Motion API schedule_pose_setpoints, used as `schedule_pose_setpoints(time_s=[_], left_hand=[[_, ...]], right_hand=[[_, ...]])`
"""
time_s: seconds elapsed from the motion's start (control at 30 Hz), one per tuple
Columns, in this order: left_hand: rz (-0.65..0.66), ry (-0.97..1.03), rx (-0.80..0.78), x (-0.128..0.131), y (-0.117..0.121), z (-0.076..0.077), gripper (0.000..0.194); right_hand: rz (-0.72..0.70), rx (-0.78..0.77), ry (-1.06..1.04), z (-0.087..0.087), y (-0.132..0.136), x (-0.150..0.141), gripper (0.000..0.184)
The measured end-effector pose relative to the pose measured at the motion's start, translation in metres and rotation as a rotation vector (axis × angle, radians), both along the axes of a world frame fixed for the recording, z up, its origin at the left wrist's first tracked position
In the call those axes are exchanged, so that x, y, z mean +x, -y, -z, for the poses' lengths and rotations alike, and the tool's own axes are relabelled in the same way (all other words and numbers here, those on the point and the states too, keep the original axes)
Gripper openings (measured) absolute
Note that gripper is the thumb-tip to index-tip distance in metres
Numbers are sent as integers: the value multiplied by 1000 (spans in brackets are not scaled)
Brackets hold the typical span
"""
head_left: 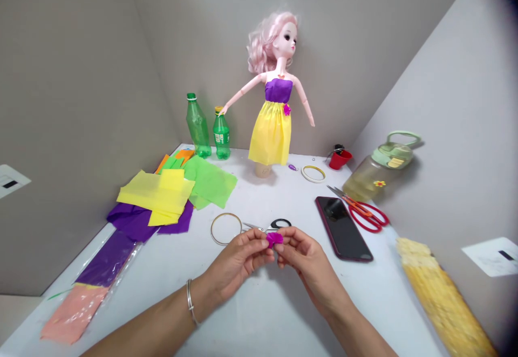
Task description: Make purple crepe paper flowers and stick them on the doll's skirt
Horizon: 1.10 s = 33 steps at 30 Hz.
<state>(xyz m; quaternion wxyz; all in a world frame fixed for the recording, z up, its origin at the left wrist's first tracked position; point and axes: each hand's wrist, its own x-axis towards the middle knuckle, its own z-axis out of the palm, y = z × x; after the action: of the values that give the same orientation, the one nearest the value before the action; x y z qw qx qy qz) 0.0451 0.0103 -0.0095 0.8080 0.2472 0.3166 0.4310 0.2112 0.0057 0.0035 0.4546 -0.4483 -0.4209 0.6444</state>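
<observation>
- The left hand (238,260) and the right hand (303,260) are coming together in the middle of the white desk (251,324).
- A small, puffy pink paper piece (274,239) is sitting between them, up off the desk.
- The left fingers (263,237) are pinching the paper from the left side, and they are closed narrow on it.
- The right fingers (283,234) are pinching it from the right side, and they are closed narrow on it too.
- Both hands are touching the paper, so neither hand is nearer. The paper is lying right at the fingertips.
- The paper's long way looks like it is going from side to side, but the fingers are covering part of it, so I cannot be sure.
- Small scissors with black handles (279,224) are lying on the desk just behind the hands, with the tips pointing left.
- A thin round ring (225,228) is lying near the scissors tips, behind the left hand.
- A black phone (343,228) is lying to the right of the right hand.
- A doll in a purple and yellow dress (275,87) is standing far ahead, well apart from the hands.
</observation>
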Motion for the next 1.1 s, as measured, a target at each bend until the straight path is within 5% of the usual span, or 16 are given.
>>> schedule_pose_setpoints(time_s=[0.6,0.93,1.1], left_hand=[[-40,103,-69,5,5,-3,8],[-71,159,-109,6,8,-7,10],[-78,139,-104,6,7,-7,11]], right_hand=[[14,71,96,3,0,-1,22],[64,407,455,3,10,-5,12],[34,432,460,1,9,-2,11]])
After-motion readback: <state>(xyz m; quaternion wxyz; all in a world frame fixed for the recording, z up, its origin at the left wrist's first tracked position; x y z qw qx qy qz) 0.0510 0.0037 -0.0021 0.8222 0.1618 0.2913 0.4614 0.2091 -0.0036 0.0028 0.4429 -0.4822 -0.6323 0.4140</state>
